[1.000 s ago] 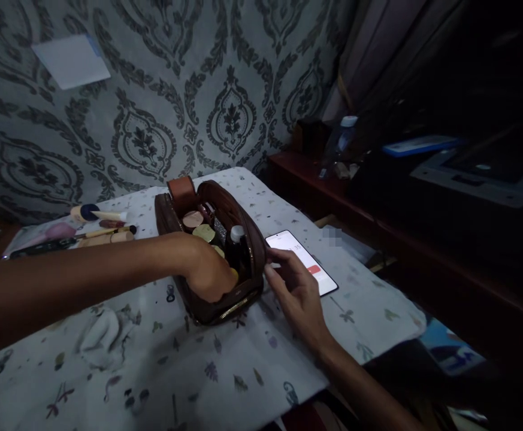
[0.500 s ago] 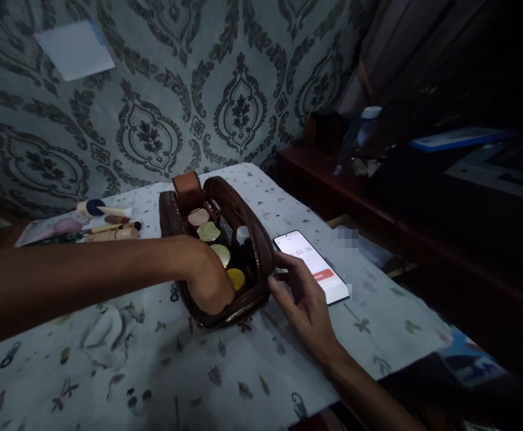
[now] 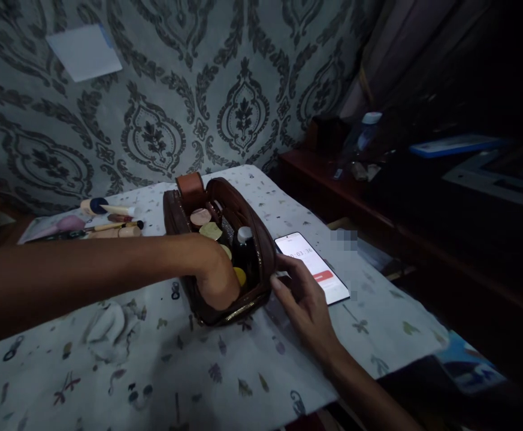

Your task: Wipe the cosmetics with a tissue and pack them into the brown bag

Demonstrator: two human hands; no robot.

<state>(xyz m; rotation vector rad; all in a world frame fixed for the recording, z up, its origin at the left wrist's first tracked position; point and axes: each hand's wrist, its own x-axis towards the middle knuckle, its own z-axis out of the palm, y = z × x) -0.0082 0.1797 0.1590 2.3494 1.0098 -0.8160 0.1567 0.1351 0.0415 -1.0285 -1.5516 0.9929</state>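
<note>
A brown zippered makeup bag [image 3: 265, 245] lies unzipped on the table, its mouth facing up. My left hand [image 3: 218, 281] reaches down inside it, and the fingers are hidden there. Around that hand are several round-lidded containers: a pinkish lid [image 3: 200, 216], a pale gold lid [image 3: 210, 230] and a yellow lid [image 3: 240, 276]. A dark bottle with a white cap [image 3: 244, 234] stands by the bag's right wall. At the outer right side, my right hand [image 3: 304, 296] grips the bag with bent fingers and thumb.
A phone [image 3: 317, 269] showing a timer lies right of the bag. Makeup brushes and a pink sponge [image 3: 70, 223] lie at the left. The patterned tablecloth [image 3: 189, 383] covers the table. A dark red surface [image 3: 297, 161] with a capped bottle [image 3: 364, 131] is beyond the right edge.
My left hand has shifted slightly right inside the bag and now covers more of the yellow lid. My right hand stays at the bag's side. The view has moved a little.
</note>
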